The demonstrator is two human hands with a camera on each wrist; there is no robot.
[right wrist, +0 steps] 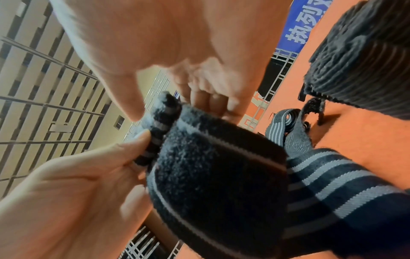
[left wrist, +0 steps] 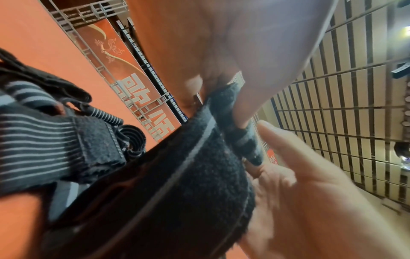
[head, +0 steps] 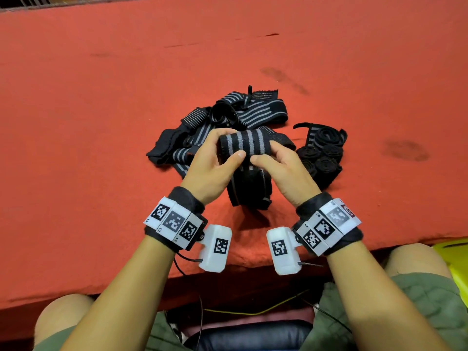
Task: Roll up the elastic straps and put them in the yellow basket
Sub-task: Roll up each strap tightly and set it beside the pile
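Note:
Both hands hold one black elastic strap with grey stripes above the red table. My left hand grips its left side, thumb on the near face. My right hand pinches its right side. The strap's fuzzy black tail hangs down to the cloth between my wrists. In the left wrist view the strap folds over near my fingertips. The right wrist view shows the same strap with a small rolled edge at my thumb. A yellow basket peeks in at the right edge, below the table.
A loose pile of unrolled striped straps lies just beyond my hands. Several rolled straps sit in a cluster to the right. The red tablecloth spreads widely around them. My knees are under the table's near edge.

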